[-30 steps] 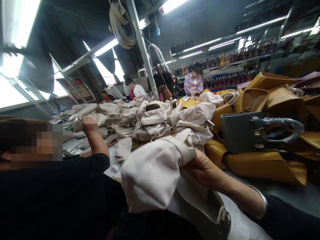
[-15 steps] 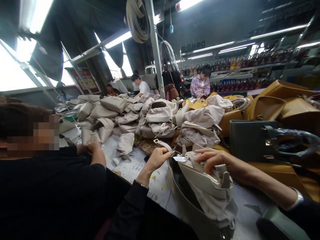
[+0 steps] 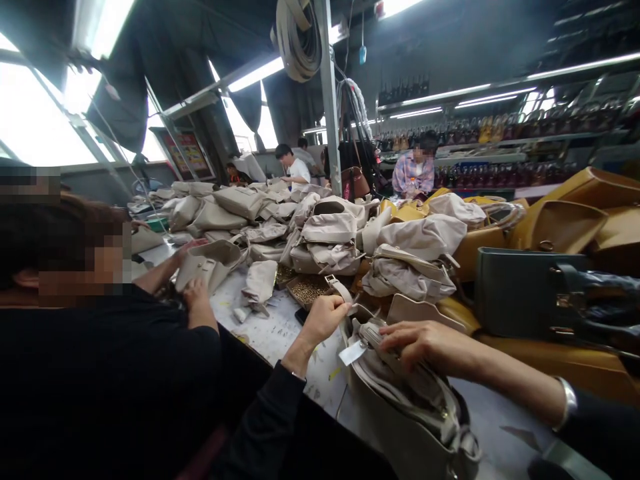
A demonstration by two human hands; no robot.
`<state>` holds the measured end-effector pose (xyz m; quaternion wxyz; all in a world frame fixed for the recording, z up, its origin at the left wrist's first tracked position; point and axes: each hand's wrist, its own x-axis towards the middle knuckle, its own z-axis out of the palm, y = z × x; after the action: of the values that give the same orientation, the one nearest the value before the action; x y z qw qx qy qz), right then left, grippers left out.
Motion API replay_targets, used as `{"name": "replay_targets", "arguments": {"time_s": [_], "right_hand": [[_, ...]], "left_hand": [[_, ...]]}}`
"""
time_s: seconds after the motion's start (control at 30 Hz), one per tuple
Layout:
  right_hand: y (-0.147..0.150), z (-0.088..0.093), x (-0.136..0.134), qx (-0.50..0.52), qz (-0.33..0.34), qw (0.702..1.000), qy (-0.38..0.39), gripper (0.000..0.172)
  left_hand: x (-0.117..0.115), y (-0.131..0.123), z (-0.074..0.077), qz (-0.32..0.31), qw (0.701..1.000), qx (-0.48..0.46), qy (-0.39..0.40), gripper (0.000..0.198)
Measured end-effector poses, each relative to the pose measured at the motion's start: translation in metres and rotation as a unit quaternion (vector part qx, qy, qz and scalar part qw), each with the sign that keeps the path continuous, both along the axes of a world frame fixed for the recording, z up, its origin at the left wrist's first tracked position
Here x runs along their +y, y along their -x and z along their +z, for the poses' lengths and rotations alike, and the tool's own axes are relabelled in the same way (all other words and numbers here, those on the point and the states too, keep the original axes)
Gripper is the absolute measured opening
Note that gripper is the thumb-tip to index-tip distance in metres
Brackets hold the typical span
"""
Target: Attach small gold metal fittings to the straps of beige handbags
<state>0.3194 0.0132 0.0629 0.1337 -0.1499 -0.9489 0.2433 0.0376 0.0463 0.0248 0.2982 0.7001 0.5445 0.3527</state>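
A beige handbag [image 3: 400, 430] stands with its mouth up at the front of the worktable. My left hand [image 3: 325, 321] is closed on the bag's far upper edge, beside a short strap with a buckle [image 3: 339, 288]. Over the mouth, my right hand [image 3: 425, 343] has its fingers bent onto the pale cloth lining [image 3: 395, 370]; its thumb is hidden. The lining sits bunched inside the bag walls. A white tag [image 3: 353, 353] hangs out at the bag's far end.
Beige bags [image 3: 327, 230] are piled across the table, near a tray of small brass-coloured parts [image 3: 309, 291]. A dark green handbag [image 3: 515, 290] and mustard bags [image 3: 565, 227] lie right. A co-worker [image 3: 100, 373] at left handles another beige bag [image 3: 213, 262].
The lining, which stood out above the bag's mouth, has gone down inside it, with my right hand following. The white tag hangs lower. The co-worker's beige bag has turned.
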Motion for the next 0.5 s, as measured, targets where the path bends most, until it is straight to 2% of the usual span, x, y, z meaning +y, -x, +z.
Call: {"name": "replay_targets", "arguments": {"time_s": [0.17,0.3,0.5], "right_hand": [[0.013,-0.031,-0.012,-0.055,-0.080,0.995,-0.011,0.029],[0.022,-0.051,-0.012,-0.079,-0.088,0.993,0.027,0.033],[0.022,-0.053,-0.019,-0.038,-0.056,0.997,0.044,0.031]], "left_hand": [[-0.009,-0.015,-0.003,0.017,1.000,-0.021,-0.006,0.038],[-0.016,-0.018,-0.009,0.014,0.999,-0.037,-0.012,0.038],[-0.014,0.014,-0.024,-0.048,0.996,-0.075,0.008,0.049]]}}
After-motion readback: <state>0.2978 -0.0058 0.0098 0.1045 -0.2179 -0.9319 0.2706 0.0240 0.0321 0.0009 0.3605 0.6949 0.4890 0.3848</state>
